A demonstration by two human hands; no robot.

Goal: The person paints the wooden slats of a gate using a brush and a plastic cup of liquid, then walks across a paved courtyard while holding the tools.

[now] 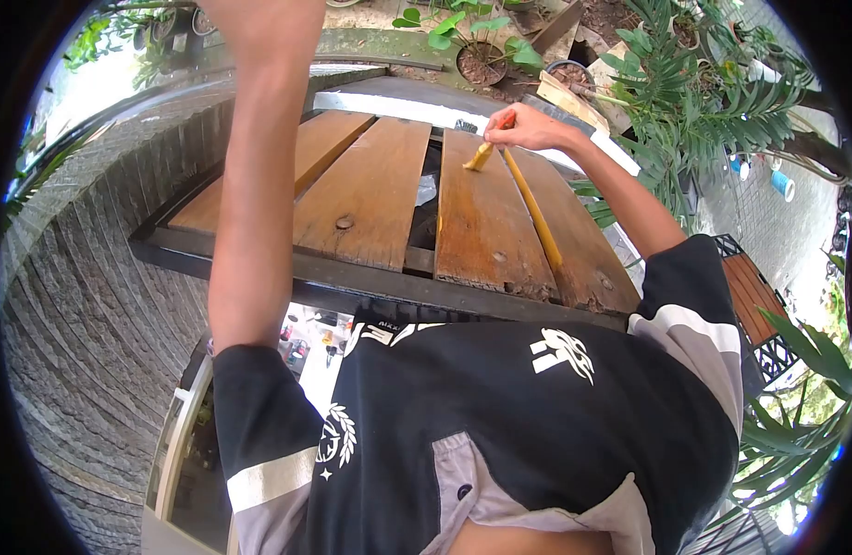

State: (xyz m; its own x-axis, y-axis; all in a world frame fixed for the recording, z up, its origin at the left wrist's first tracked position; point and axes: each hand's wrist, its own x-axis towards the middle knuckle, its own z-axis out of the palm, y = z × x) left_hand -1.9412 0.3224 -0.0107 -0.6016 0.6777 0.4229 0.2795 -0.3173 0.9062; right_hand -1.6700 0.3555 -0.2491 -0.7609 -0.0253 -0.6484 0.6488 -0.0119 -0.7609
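A brush (480, 156) with a reddish handle and yellowish lower part is pinched in my right hand (528, 127). Its tip touches a brown wooden plank (486, 217) of a slatted table, near the plank's far end. The plank looks darker and glossier around there than near its worn front edge. My left hand (269, 23) is at the top edge of the view, beyond the left planks; its fingers are out of frame. A yellow strip (533, 208) shows between two planks on the right.
The table's dark metal frame (352, 282) runs along its near side. A curved grey textured surface (102, 277) lies left. Potted plants (481, 63) stand behind, and fern leaves (694, 102) hang at the right. A smaller slatted seat (752, 291) is at far right.
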